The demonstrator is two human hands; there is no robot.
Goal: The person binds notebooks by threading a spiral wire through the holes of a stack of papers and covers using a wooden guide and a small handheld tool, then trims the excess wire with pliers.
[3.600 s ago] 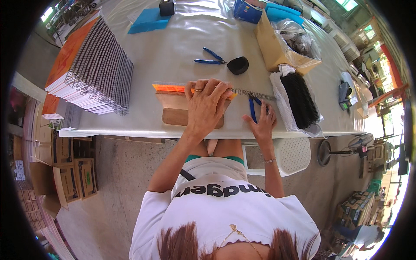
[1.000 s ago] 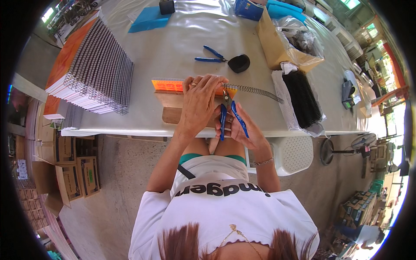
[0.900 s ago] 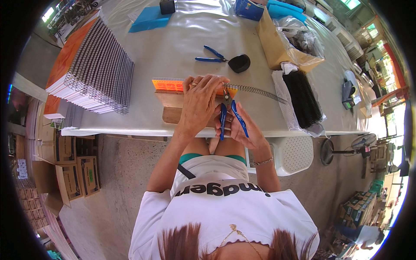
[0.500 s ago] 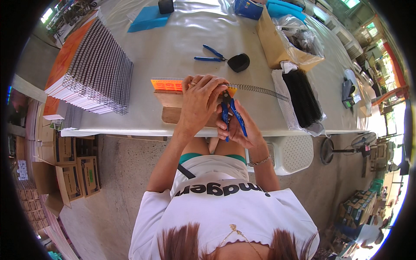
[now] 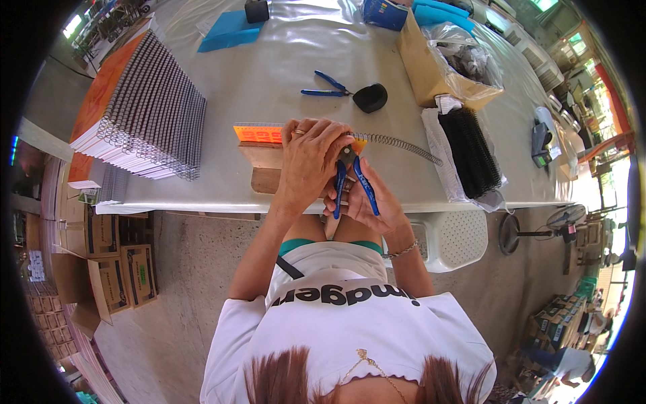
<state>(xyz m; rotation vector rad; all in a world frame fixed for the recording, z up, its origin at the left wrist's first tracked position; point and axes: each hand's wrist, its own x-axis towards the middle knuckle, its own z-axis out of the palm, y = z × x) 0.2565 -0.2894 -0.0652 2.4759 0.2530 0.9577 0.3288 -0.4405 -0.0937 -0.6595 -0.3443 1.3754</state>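
Head view, centre of frame: my left hand (image 5: pixel 311 158) lies palm-down over the orange-covered notebook (image 5: pixel 259 133), fingers curled over its right end where the wire spiral coil (image 5: pixel 397 143) starts. The coil runs right across the tabletop (image 5: pixel 282 60), loose end pointing at the bundle of black coils (image 5: pixel 471 151).

My right hand (image 5: pixel 367 202) is closed round the blue-handled pliers (image 5: pixel 351 178), palm up, nose pointing up into the coil end just under my left fingertips.

Change: 3.6 s ago my right hand was flat on the tabletop edge by the pliers and my left hand was spread wide over the notebook. By a second ago the pliers were already up at the coil end; since then only a small regrip, handles now a bit more spread. I judge this as the cut or crimp at the coil end being under way, not finished.

Upper centre: second blue pliers (image 5: pixel 324 84) and a black round object (image 5: pixel 370 97) lie untouched. Upper left: stack of spiral-bound notebooks (image 5: pixel 145 111). Upper right: cardboard box (image 5: pixel 441 64).
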